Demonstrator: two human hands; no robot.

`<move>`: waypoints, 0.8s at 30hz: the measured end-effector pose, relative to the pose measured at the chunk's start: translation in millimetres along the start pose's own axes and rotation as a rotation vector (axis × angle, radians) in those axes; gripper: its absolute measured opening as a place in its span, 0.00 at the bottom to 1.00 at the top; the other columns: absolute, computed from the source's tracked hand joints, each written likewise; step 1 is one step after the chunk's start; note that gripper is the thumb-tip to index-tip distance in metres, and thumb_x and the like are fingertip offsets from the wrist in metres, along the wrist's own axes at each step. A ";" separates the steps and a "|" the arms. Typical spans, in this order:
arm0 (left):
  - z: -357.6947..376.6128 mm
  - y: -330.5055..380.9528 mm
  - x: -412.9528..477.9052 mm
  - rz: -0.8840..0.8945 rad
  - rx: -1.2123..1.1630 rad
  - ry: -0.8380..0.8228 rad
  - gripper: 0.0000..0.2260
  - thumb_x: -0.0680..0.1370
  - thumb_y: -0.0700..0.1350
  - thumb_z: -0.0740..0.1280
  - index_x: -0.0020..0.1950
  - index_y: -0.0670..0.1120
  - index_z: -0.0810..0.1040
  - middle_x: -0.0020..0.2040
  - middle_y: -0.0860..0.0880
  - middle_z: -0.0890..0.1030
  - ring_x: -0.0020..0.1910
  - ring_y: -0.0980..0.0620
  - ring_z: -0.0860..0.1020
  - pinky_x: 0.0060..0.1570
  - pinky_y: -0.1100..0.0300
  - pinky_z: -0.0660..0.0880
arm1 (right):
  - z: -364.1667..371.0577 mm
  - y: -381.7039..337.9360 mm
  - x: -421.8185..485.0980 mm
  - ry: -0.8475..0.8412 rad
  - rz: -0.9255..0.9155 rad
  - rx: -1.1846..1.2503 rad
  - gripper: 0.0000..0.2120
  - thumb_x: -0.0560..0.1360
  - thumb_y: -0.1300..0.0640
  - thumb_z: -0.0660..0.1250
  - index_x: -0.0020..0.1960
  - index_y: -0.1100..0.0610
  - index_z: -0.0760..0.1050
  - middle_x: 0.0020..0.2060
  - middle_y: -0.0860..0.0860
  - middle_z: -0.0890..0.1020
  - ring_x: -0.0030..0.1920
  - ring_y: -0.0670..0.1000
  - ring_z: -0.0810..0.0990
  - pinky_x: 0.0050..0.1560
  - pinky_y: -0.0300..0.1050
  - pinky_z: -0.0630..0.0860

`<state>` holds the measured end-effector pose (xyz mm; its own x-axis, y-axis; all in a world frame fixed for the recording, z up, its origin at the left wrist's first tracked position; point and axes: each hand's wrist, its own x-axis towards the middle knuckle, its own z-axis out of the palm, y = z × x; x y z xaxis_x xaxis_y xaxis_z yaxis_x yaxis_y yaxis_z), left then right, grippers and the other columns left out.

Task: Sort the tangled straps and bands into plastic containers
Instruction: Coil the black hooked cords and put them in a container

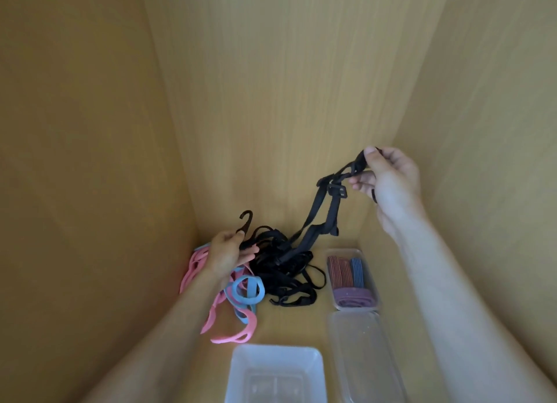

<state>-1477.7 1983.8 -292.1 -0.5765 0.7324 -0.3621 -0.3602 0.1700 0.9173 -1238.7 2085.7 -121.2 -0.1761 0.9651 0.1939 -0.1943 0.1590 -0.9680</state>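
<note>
A tangle of black straps [289,267] lies on the wooden shelf floor. My right hand [388,179] pinches one black strap [325,209] and holds it high, so it stretches down to the pile. My left hand [229,252] grips a black hook [245,221] at the pile's left edge. Pink bands [217,318] and blue bands [247,291] lie under and beside my left forearm. A clear container [352,279] at the right holds red, blue and purple bands.
An empty clear container [364,360] lies in front of the filled one. A wider translucent tub [277,372] stands at the near edge. Wooden walls close in on the left [90,161], back and right.
</note>
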 end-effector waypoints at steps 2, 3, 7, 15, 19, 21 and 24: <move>7.4 -0.6 0.0 0.020 0.092 -0.028 0.13 0.83 0.38 0.64 0.67 0.41 0.69 0.58 0.40 0.81 0.43 0.46 0.85 0.42 0.56 0.83 | 3.8 -10.6 -1.0 -0.011 -0.016 0.024 0.04 0.83 0.57 0.66 0.50 0.57 0.74 0.32 0.47 0.85 0.30 0.50 0.81 0.36 0.43 0.79; 11.0 -2.5 -1.1 0.024 0.180 -0.041 0.18 0.82 0.38 0.65 0.71 0.41 0.65 0.60 0.40 0.80 0.43 0.47 0.83 0.44 0.54 0.83 | 6.0 -15.7 -1.8 -0.018 -0.025 0.034 0.04 0.83 0.57 0.66 0.50 0.57 0.74 0.33 0.48 0.85 0.30 0.50 0.81 0.36 0.43 0.79; 23.0 -13.9 -11.9 0.226 0.723 -0.018 0.34 0.75 0.41 0.69 0.78 0.46 0.59 0.71 0.46 0.66 0.60 0.50 0.72 0.64 0.50 0.75 | 17.4 -37.9 -2.4 -0.056 -0.070 0.076 0.04 0.82 0.57 0.67 0.51 0.58 0.75 0.37 0.51 0.86 0.31 0.52 0.82 0.37 0.44 0.80; 61.3 -15.2 -15.2 0.483 0.694 -0.219 0.20 0.76 0.45 0.74 0.64 0.55 0.71 0.56 0.55 0.74 0.47 0.60 0.75 0.43 0.79 0.69 | 44.6 -90.8 0.0 -0.146 -0.123 0.173 0.06 0.82 0.57 0.66 0.51 0.60 0.73 0.40 0.54 0.85 0.32 0.54 0.83 0.39 0.46 0.81; 69.0 -4.8 -5.0 0.446 0.679 -0.255 0.02 0.80 0.47 0.70 0.51 0.52 0.78 0.42 0.58 0.81 0.43 0.57 0.80 0.40 0.72 0.71 | 48.1 -111.2 2.9 -0.172 -0.147 0.226 0.07 0.82 0.57 0.67 0.52 0.60 0.73 0.43 0.57 0.86 0.34 0.55 0.84 0.41 0.46 0.81; 68.2 6.8 0.7 0.435 0.686 -0.282 0.04 0.81 0.49 0.68 0.54 0.52 0.80 0.44 0.58 0.82 0.45 0.58 0.81 0.44 0.70 0.72 | 44.4 -112.9 5.9 -0.142 -0.175 0.182 0.07 0.82 0.57 0.67 0.53 0.60 0.73 0.46 0.58 0.85 0.34 0.54 0.84 0.40 0.45 0.81; 70.2 33.9 6.0 0.468 0.681 -0.298 0.08 0.81 0.51 0.69 0.59 0.53 0.80 0.46 0.57 0.81 0.48 0.58 0.79 0.49 0.65 0.72 | 35.0 -103.0 12.0 -0.084 -0.198 0.068 0.05 0.82 0.58 0.66 0.54 0.60 0.73 0.48 0.58 0.84 0.33 0.52 0.84 0.39 0.45 0.81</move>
<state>-1441.9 2040.2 -251.5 -0.3056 0.9510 0.0468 0.4363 0.0961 0.8947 -1254.6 2073.7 -13.7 -0.2076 0.8950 0.3949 -0.2970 0.3269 -0.8972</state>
